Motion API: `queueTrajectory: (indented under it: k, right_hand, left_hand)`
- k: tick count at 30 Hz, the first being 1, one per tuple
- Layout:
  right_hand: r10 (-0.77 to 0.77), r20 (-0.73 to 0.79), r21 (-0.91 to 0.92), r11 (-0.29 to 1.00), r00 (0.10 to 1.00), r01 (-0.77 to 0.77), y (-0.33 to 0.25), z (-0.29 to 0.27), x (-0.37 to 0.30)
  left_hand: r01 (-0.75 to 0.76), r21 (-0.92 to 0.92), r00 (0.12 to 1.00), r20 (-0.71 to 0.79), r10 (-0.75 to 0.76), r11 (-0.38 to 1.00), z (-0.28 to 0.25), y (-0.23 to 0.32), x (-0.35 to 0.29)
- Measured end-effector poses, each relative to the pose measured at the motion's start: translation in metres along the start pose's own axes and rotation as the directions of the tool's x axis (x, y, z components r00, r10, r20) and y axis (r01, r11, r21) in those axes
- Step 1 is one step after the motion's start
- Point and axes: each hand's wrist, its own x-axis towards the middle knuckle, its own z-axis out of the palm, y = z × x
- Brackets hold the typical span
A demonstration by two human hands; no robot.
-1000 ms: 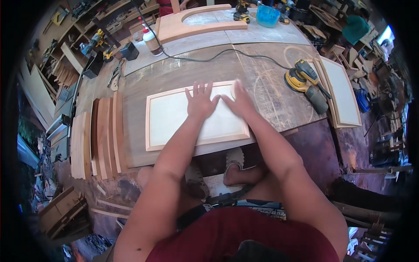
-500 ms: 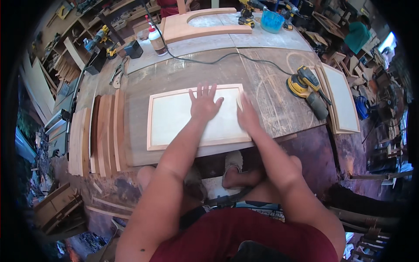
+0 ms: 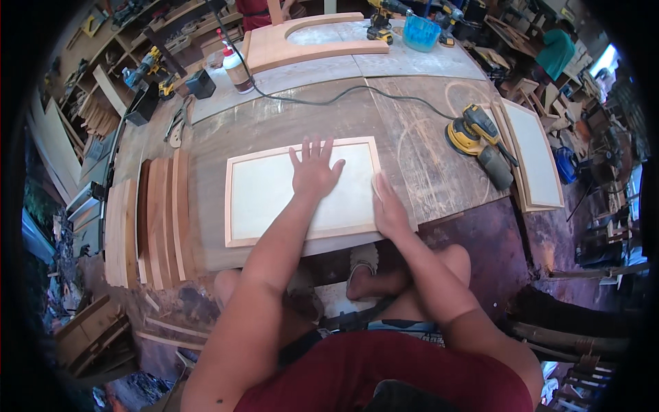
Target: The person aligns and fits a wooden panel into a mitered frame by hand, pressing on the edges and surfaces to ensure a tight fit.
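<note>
A framed panel point(image 3: 264, 199), white in the middle with a pale wooden border, lies flat on the wooden worktable. My left hand point(image 3: 316, 172) rests palm down on the panel, fingers spread toward its far border, holding nothing. At the panel's right border is my right hand point(image 3: 392, 211), its fingers pressed together along the edge. A thin, pale tan piece point(image 3: 377, 182) shows by its fingers; its kind is too small to make out.
A yellow and black orbital sander point(image 3: 473, 134) sits to the right, with a dark cord point(image 3: 329, 101) crossing the table. Wooden boards point(image 3: 161, 220) lie at left. Farther back are a glue bottle point(image 3: 237, 72), a curved wooden frame point(image 3: 274, 49) and a blue tub point(image 3: 421, 33).
My right hand has slid nearer along the panel's right border. My left hand keeps its place on the panel. The whole view has shifted slightly.
</note>
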Motion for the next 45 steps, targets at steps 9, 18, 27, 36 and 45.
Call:
queueTrajectory:
  k: [9,18,27,36,45]
  right_hand:
    - [0.097,-0.062,0.037,0.995,0.993,-0.095,0.018,-0.008,0.07]
    - [-0.025,-0.068,-0.087,0.996,0.997,0.019,0.039,-0.021,0.105]
    - [-0.003,0.039,-0.01,1.0,0.999,0.004,0.011,-0.001,-0.018]
    - [0.136,0.042,-0.057,0.989,0.99,-0.133,0.005,-0.017,0.072]
    - [0.154,0.162,-0.109,0.984,0.975,-0.138,-0.008,-0.026,0.048]
  left_hand:
    - [-0.029,-0.019,0.999,0.04,0.03,0.999,0.003,0.02,0.01]
    - [-0.042,-0.036,0.998,0.051,0.044,0.998,-0.002,0.034,0.02]
    - [-0.001,0.032,0.999,0.041,0.0,0.999,0.003,0.004,0.003]
    - [-0.035,-0.041,0.998,0.043,0.037,0.999,0.002,0.022,0.012]
    - [-0.039,-0.02,0.999,0.0,0.039,0.999,-0.001,0.017,0.011]
